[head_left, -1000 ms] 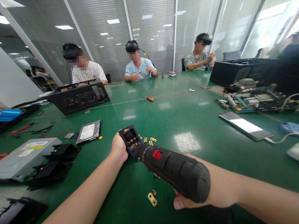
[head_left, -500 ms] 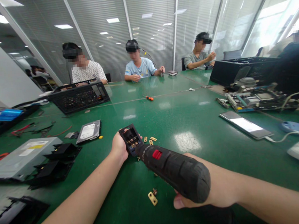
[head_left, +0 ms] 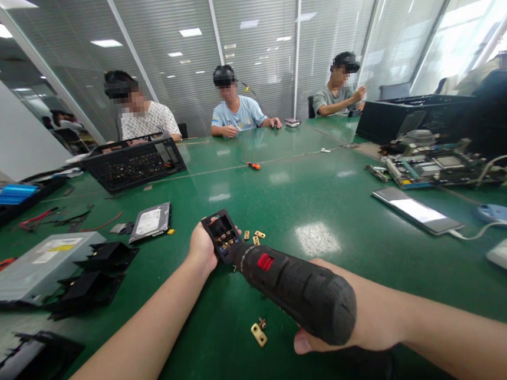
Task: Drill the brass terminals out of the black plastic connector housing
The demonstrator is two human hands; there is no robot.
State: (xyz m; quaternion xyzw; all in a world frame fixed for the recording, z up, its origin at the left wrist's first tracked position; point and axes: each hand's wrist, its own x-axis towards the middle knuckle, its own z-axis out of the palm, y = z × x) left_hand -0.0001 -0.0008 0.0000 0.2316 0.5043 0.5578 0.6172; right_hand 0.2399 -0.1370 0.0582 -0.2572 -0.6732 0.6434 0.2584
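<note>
My left hand is closed around a black terminal block housing, tilted up off the green table, with brass-coloured screws and contacts inside. In my right hand is a black cordless drill with a red switch on top. Its nose meets the lower right part of the housing; the bit tip is hidden. Small brass plates lie just right of the housing. Nearer to me, another brass plate rests beside a small screw. The drill body covers most of my right fingers.
On the left are a hard drive, a metal power box and black plastic brackets. An orange screwdriver lies ahead. To the right are a phone on a cable and a circuit board. Co-workers sit across the table.
Both hands, the housing and the drill stay almost where they were. The view has shifted very slightly.
</note>
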